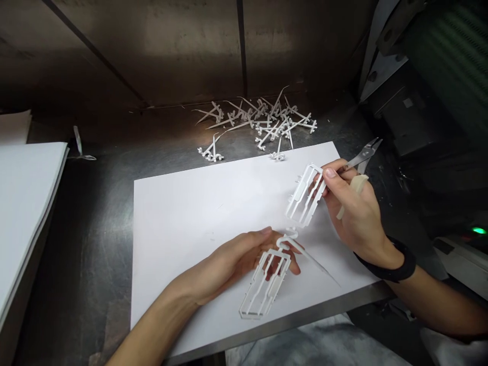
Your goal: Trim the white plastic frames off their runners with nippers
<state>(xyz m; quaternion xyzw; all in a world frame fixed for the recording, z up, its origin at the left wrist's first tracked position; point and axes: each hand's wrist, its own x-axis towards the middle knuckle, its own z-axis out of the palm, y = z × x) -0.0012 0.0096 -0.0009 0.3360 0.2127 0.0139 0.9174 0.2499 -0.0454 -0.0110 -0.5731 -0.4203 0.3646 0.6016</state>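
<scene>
My left hand (244, 254) is low over the white sheet. Across its curled fingers rests a white slotted plastic frame (263, 284), still joined to a curved sprue (285, 241) with a long thin spike pointing right. My right hand (356, 208) pinches a second white slotted plastic frame (305, 195) between thumb and fingers, above the sprue. Metal nippers (364, 155) are also held in that hand, jaws pointing up and away. A pale beige strip (357, 184), perhaps their handle, shows against the back of the fingers.
Beneath both hands lies a large white sheet (183, 218) on a dark metal table (95, 203). Several loose sprues (263, 119) are heaped at the back, by the metal wall (183, 51). A paper stack (26, 203) is at left; a device with a green light (478, 231) is at right.
</scene>
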